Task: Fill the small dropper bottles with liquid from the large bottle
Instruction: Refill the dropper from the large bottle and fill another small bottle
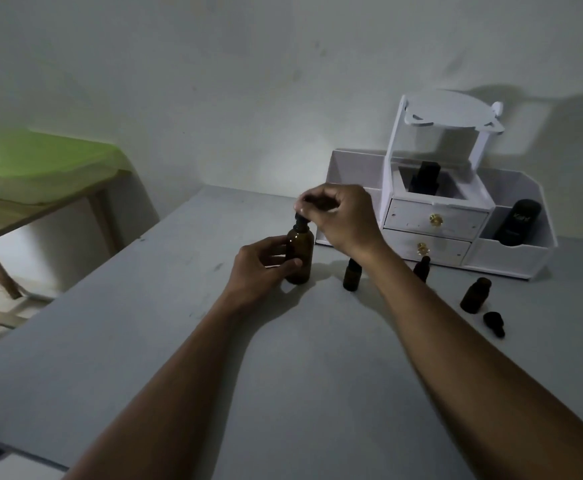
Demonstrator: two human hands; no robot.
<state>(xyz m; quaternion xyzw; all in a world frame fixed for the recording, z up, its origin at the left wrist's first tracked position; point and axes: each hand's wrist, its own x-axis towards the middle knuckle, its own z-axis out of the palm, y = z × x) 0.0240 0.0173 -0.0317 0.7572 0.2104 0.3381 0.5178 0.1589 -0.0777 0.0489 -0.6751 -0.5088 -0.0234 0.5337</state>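
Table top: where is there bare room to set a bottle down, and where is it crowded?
Bare: the near table between the forearms, and the stretch left of the large bottle. Crowded: the strip before the white organizer, with small bottles and a loose dropper cap.

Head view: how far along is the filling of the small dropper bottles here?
Done: one small bottle stands uncapped, its loose cap lying beside it on the table. In hand: the left hand holds the large bottle upright while the right hand pinches its dropper top. Left: two capped small bottles stand untouched; no transfer is visible, and fill levels cannot be told.
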